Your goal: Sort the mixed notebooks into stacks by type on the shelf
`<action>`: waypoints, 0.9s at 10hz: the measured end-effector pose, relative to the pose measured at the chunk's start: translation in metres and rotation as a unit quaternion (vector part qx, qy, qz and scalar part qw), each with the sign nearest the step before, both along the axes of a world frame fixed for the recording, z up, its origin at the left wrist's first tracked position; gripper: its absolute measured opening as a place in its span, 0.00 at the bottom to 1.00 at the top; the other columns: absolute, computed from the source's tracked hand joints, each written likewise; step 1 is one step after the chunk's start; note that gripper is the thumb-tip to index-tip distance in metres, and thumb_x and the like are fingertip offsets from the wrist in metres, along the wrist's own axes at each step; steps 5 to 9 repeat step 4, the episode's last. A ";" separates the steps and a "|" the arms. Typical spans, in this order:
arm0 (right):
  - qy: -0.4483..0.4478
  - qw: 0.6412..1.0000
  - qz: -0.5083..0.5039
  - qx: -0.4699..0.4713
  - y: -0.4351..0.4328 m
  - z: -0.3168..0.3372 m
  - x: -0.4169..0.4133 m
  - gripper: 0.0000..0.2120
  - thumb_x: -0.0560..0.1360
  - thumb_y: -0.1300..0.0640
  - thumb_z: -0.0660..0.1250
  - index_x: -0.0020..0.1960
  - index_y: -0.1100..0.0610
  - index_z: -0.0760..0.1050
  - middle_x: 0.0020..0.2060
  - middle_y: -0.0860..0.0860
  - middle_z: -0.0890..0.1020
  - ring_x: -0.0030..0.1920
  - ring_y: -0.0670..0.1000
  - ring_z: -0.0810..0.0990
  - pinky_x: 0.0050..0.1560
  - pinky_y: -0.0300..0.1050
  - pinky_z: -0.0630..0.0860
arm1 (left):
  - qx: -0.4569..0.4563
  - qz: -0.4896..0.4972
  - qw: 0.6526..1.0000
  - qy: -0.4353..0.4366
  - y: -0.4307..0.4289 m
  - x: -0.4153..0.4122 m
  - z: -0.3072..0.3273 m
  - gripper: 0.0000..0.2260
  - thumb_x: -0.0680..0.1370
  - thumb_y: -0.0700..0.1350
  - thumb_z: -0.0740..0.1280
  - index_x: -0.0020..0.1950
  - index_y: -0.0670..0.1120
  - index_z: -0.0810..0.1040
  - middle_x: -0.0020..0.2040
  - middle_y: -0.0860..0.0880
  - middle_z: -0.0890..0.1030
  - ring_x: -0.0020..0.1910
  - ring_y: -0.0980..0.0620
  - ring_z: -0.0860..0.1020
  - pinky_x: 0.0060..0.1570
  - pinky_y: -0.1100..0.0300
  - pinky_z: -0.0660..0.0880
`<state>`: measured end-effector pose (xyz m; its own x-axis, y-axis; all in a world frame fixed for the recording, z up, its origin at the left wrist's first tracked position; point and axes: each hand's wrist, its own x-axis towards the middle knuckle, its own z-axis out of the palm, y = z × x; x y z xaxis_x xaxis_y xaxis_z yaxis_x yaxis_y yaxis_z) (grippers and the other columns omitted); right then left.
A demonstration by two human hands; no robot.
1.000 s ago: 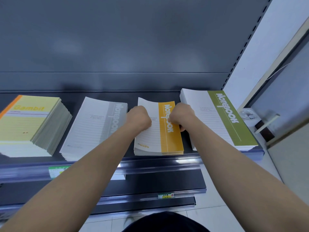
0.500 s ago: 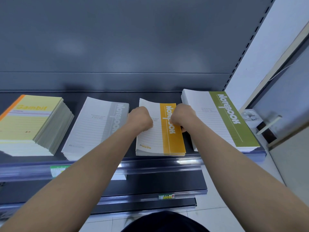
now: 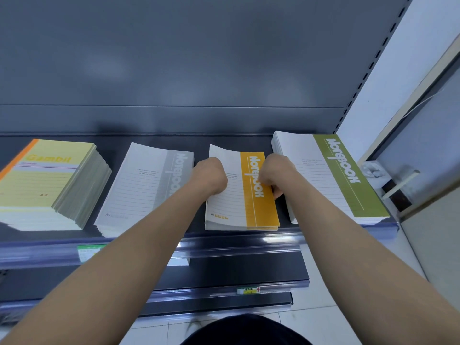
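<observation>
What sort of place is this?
Probably a stationery shop: a metal shelf with a price strip and green price tag along its front, holding notebooks in separate stacks, like the orange stack and green stack.

Left hand [image 3: 210, 175] and right hand [image 3: 276, 174] clasp the orange notebook stack [image 3: 258, 210] by its sides, on the shelf [image 3: 200, 145].
</observation>
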<state>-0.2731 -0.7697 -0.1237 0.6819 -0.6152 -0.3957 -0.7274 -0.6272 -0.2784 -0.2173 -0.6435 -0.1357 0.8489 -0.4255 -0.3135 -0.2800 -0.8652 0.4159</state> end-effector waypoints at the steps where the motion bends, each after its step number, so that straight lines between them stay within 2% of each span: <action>1: 0.000 1.000 0.001 -0.015 0.001 0.000 -0.001 0.11 0.78 0.59 0.62 0.59 0.61 0.71 0.48 0.56 0.77 0.51 0.56 0.80 0.51 0.46 0.77 | 0.004 -0.002 1.000 -0.009 -0.001 0.000 -0.001 0.06 0.77 0.36 0.63 0.53 0.39 0.75 0.51 0.43 0.78 0.42 0.48 0.75 0.36 0.60 0.72; 2: -0.007 0.999 0.010 -0.035 0.005 0.002 -0.004 0.10 0.77 0.60 0.62 0.57 0.61 0.72 0.44 0.56 0.76 0.46 0.55 0.80 0.47 0.44 0.77 | -0.013 -0.005 1.000 0.004 0.002 0.000 0.002 0.07 0.77 0.36 0.63 0.54 0.38 0.75 0.51 0.43 0.78 0.43 0.47 0.75 0.38 0.59 0.74; 3: -0.028 0.992 0.043 -0.119 0.006 0.005 -0.003 0.07 0.76 0.63 0.63 0.54 0.61 0.73 0.38 0.54 0.73 0.40 0.53 0.75 0.40 0.42 0.73 | -0.013 -0.013 1.000 0.004 0.006 0.003 0.009 0.03 0.77 0.38 0.62 0.48 0.39 0.74 0.43 0.44 0.77 0.39 0.47 0.76 0.36 0.57 0.76; 4: -0.084 0.979 0.068 -0.175 0.012 0.022 0.000 0.04 0.75 0.66 0.62 0.48 0.59 0.70 0.39 0.55 0.72 0.40 0.53 0.73 0.39 0.42 0.72 | -0.014 -0.007 0.998 -0.054 0.017 0.009 0.036 0.11 0.77 0.42 0.64 0.36 0.42 0.68 0.33 0.46 0.73 0.33 0.46 0.75 0.28 0.60 0.69; 9: -0.084 0.979 0.068 -0.175 0.012 0.022 0.000 0.04 0.75 0.66 0.62 0.48 0.59 0.70 0.39 0.55 0.72 0.40 0.53 0.73 0.39 0.42 0.72 | -0.014 -0.007 0.998 -0.054 0.017 0.009 0.036 0.11 0.77 0.42 0.64 0.36 0.42 0.68 0.33 0.46 0.73 0.33 0.46 0.75 0.28 0.60 0.69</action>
